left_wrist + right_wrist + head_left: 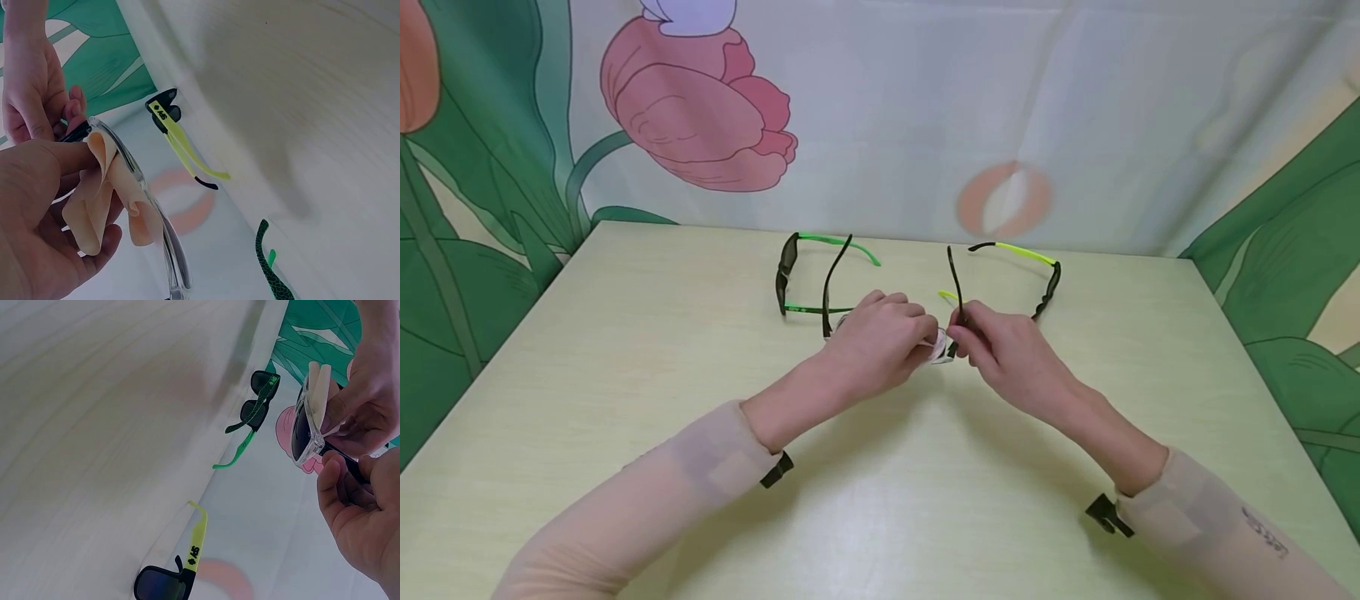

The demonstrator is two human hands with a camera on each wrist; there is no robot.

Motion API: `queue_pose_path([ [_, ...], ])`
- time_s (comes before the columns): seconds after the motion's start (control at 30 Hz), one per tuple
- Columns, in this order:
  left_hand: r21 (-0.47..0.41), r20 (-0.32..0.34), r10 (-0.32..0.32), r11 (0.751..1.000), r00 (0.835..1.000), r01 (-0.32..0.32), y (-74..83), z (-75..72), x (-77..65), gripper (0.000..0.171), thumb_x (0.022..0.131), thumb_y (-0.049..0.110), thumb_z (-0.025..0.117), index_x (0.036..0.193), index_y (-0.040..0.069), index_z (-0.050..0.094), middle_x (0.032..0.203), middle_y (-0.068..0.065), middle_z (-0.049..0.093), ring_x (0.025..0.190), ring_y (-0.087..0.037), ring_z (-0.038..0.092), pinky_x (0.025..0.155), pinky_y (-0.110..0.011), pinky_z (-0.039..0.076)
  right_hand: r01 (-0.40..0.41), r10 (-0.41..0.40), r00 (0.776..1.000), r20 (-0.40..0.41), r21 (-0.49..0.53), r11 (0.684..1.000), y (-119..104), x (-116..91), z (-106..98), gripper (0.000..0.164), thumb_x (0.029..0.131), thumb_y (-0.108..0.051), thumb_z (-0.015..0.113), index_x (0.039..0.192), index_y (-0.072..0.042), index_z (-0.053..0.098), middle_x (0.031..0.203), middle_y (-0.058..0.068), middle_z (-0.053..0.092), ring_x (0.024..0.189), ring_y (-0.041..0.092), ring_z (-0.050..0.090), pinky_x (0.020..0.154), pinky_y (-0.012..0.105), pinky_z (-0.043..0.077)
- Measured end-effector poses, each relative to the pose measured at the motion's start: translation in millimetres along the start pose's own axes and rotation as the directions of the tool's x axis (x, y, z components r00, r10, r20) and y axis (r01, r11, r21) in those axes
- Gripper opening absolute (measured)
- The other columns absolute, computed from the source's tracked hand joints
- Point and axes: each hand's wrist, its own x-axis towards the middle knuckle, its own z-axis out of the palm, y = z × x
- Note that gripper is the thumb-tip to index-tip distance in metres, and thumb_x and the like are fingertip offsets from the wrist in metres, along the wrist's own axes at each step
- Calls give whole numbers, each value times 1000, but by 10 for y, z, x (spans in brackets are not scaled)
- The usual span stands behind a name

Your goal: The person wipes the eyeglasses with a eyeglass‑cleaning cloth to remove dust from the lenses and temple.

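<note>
clear-framed sunglasses (pixel 302 430) are being gripped by the right hand (pixel 1017 357), peach cloth (pixel 90 215) by the left hand (pixel 878 343); a bent temple (pixel 954 273) is being risked by overpressing

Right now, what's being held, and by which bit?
Right hand holds clear-framed sunglasses by one black arm; left hand holds a cloth against them.

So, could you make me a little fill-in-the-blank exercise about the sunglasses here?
A cloth is held in the person's ____ grip.
The right grip pinches a ____ arm of the clear-framed sunglasses.
In the head view, the leftmost pair has ____ arms.
Counting the yellow-armed pair, ____ pairs are visible altogether.

Missing words: left; black; green; three.
</note>
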Motion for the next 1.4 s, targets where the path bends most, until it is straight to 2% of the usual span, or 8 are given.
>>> queue_pose_path([
  [0.2,0,-12,17,1000,1000,-17,-20,3,-18,6,92,14,77,93,19,74,82,8,68,78,-17,57,70,-32,42,2,-2,1000,0,-6,1000,-1,-2,3,10,105,-10,60,95,-8,62,76,-7,58,61,6,54,55,27,46],
  [0.33,25,-6,27,999,1000,-27,-40,15,-30,13,91,12,79,85,23,74,78,9,64,76,-17,56,70,-32,42,-4,4,1000,5,-14,1000,-1,-4,4,11,105,-11,60,95,-8,62,76,-8,58,60,6,53,55,27,45],
  [0.57,123,51,10,992,999,-16,-56,41,-47,14,96,18,73,83,22,73,75,6,60,78,-19,56,74,-35,43,-16,16,1000,13,-26,1000,6,-17,4,12,105,-12,60,95,-8,62,75,-7,57,59,6,52,54,27,44],
  [0.73,109,64,14,994,998,-21,-68,48,-50,13,99,22,70,88,18,74,76,4,60,79,-20,58,76,-36,44,-24,25,999,27,-23,999,7,-17,-4,12,105,-12,60,95,-8,62,76,-7,57,59,7,52,54,28,44],
  [0.87,37,36,29,999,999,-30,-102,41,-56,8,98,19,71,92,14,75,79,2,64,77,-20,61,74,-36,46,-32,33,999,38,-30,999,15,-14,-17,11,105,-12,60,95,-7,62,75,-7,57,59,9,51,54,28,44],
  [1.03,-21,-42,61,998,997,-62,-150,13,-69,5,97,14,72,96,10,76,83,0,69,77,-21,63,72,-36,50,-62,63,997,52,-34,998,39,-21,-35,12,106,-13,59,96,-7,62,75,-6,58,59,10,50,55,29,44],
  [1.17,-14,-69,54,998,996,-55,-155,-46,-79,4,95,11,73,97,9,76,85,-1,69,78,-22,62,75,-37,51,-88,89,994,60,-33,996,58,-34,-45,13,106,-14,59,96,-7,63,76,-6,58,59,11,50,55,29,43],
  [1.4,15,-66,29,999,997,-28,-172,-92,-97,3,94,7,74,91,8,74,80,-2,67,75,-22,61,76,-37,52,-87,89,995,48,-36,996,70,-40,-58,13,106,-14,60,95,-7,63,75,-3,59,60,11,51,56,29,44],
])
